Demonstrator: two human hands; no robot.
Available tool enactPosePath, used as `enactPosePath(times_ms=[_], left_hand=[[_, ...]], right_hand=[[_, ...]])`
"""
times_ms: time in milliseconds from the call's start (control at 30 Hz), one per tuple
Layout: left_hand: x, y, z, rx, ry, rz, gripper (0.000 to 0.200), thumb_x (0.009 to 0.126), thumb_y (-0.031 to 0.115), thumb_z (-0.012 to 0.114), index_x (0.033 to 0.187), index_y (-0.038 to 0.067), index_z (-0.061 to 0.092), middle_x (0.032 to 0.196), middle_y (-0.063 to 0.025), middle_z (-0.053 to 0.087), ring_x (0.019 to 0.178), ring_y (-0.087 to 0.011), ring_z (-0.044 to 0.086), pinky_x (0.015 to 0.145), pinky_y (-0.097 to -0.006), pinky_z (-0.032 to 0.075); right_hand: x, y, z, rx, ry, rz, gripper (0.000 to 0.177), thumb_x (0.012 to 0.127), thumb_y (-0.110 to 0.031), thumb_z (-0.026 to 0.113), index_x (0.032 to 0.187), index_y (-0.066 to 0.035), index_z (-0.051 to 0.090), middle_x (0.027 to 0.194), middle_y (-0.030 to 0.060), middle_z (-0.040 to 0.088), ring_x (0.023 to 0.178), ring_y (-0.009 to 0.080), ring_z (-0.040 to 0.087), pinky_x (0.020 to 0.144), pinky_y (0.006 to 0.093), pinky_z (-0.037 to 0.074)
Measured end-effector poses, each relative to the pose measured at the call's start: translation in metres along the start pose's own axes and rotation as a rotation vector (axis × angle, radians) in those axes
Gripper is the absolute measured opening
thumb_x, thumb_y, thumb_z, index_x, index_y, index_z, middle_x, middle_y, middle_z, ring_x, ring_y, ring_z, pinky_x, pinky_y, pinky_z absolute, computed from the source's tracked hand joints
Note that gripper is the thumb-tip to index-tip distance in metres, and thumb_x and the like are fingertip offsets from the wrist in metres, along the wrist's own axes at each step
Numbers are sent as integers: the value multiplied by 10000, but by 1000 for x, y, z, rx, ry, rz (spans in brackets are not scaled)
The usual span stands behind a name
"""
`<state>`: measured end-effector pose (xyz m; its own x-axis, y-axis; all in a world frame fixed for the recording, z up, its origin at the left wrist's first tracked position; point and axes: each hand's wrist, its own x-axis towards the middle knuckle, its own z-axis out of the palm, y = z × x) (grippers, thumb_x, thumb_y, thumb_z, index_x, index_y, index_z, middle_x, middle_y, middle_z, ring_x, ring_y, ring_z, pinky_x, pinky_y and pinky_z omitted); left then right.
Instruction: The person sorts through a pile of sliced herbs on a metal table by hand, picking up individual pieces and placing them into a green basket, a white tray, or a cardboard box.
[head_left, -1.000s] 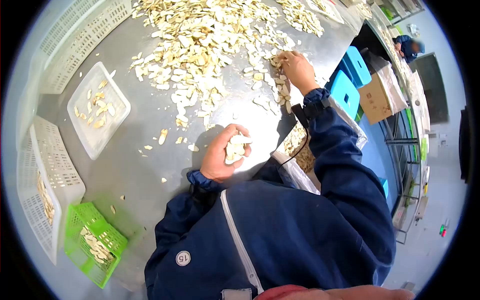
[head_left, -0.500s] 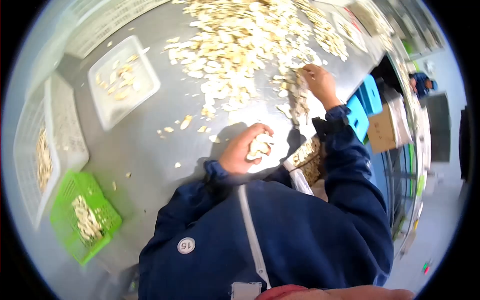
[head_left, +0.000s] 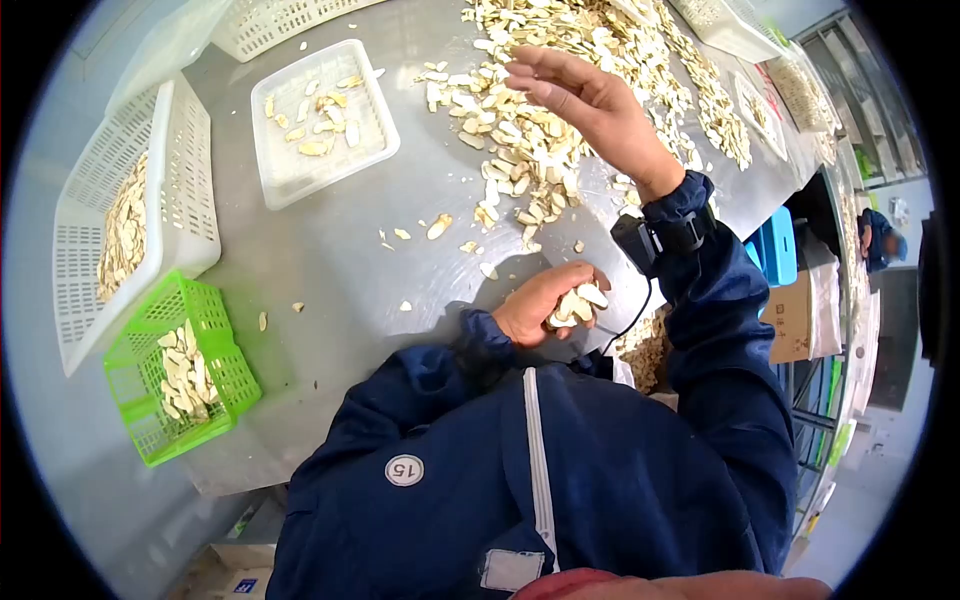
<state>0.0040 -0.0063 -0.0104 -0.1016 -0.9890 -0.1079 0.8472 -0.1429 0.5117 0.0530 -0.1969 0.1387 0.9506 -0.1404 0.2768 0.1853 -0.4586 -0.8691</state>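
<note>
Clock positions run from mid-view. Left hand (head_left: 540,295), just off centre toward 3 o'clock: fingers curled round a small bunch of pale slices (head_left: 577,305), thin, flat, irregular ovals, cream with tan edges. Right hand (head_left: 605,110), at 1 o'clock: wide, fingers stretched and thumb apart, no slice visible in it; overlaps the pile (head_left: 545,150) in view, contact can't be told. Pile spreads from 12 to 1, loose, overlapping flakes on a smooth, dull grey metal table (head_left: 360,270). Stray bits (head_left: 440,226) scattered at 11.

White plastic tray (head_left: 285,180), 10 to 11: shallow, rounded corners, some slices lying apart inside. White slotted basket (head_left: 188,170), 9 to 10: rigid, deep, slices heaped inside. Green mesh basket (head_left: 205,310), 8 to 9: smaller, slices clumped in it. Brown cardboard box (head_left: 795,320) at 3, boxy, matte. Navy cloth sleeves, wrinkled.
</note>
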Motion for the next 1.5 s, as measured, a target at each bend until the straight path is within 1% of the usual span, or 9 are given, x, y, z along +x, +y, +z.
enactPosePath(times_ms=[200, 267, 333, 467, 700, 933, 1067, 1367, 1500], left_hand=[[-1, 0, -7, -226, -156, -50, 276, 1057, 289, 602, 1204, 58, 630, 1057, -96, 678, 845, -150, 705, 550, -231, 503], [-5, 5, -3, 455, -159, 401, 282, 967, 107, 649, 1235, 39, 598, 1131, -107, 637, 902, -153, 678, 687, -257, 529], [-7, 4, -3, 640, -161, 481, 441, 851, -67, 663, 1271, 26, 564, 1192, -110, 590, 954, -155, 647, 829, -292, 532], [-5, -2, 1, 117, 88, 8, 335, 1131, 320, 453, 1143, 17, 595, 958, -115, 649, 693, -153, 615, 421, -217, 449], [-4, 0, -6, -168, -20, -71, 315, 1138, 331, 429, 1142, 59, 587, 1038, -141, 627, 749, -188, 630, 403, -213, 458], [-4, 2, -8, -169, -57, -82, 333, 1140, 344, 425, 1139, 56, 593, 1040, -147, 633, 732, -185, 619, 399, -219, 452], [-4, 1, -7, -141, -27, -59, 339, 1141, 350, 426, 1136, 55, 593, 1043, -143, 629, 741, -184, 618, 399, -218, 449], [-5, 2, -3, -145, -11, -65, 338, 1133, 358, 449, 1125, 53, 594, 1047, -129, 621, 760, -186, 621, 410, -212, 441], [-4, 0, -5, -140, -34, -54, 351, 1133, 357, 449, 1120, 37, 594, 1048, -133, 626, 763, -179, 622, 414, -215, 446]], right_hand=[[-65, 35, -7, -802, -6, -144, 343, 993, -248, 705, 1321, -146, 704, 1286, 122, 709, 1151, 377, 689, 988, 445, 565], [-108, 53, -8, -865, -26, -201, 352, 955, -261, 738, 1286, -147, 712, 1318, 103, 686, 1193, 345, 669, 1008, 464, 548], [-148, 55, -7, -908, -24, -155, 336, 945, -266, 743, 1258, -146, 714, 1325, 90, 672, 1256, 311, 632, 1064, 458, 506], [-209, 69, -17, -965, 143, 0, 249, 981, -210, 701, 1215, -131, 733, 1278, 78, 697, 1261, 276, 619, 1077, 426, 476], [-287, 84, -73, -998, 448, 209, 256, 940, -115, 715, 1194, -117, 749, 1255, 92, 715, 1180, 313, 660, 1023, 442, 523], [-344, 128, -140, -932, 940, 566, 427, 1040, -302, 626, 1382, -47, 640, 1454, 240, 579, 1327, 420, 570, 1130, 442, 459], [-332, 153, -158, -928, 854, 645, 512, 1068, -394, 574, 1447, -51, 588, 1485, 242, 557, 1343, 418, 556, 1135, 438, 451], [-238, 163, -135, -883, 416, 320, 520, 1051, -489, 592, 1410, -116, 651, 1471, 196, 585, 1375, 372, 536, 1168, 483, 409], [-234, 127, -103, -765, 360, 291, 478, 948, -400, 761, 1325, -115, 691, 1423, 192, 607, 1318, 393, 563, 1117, 464, 454]])
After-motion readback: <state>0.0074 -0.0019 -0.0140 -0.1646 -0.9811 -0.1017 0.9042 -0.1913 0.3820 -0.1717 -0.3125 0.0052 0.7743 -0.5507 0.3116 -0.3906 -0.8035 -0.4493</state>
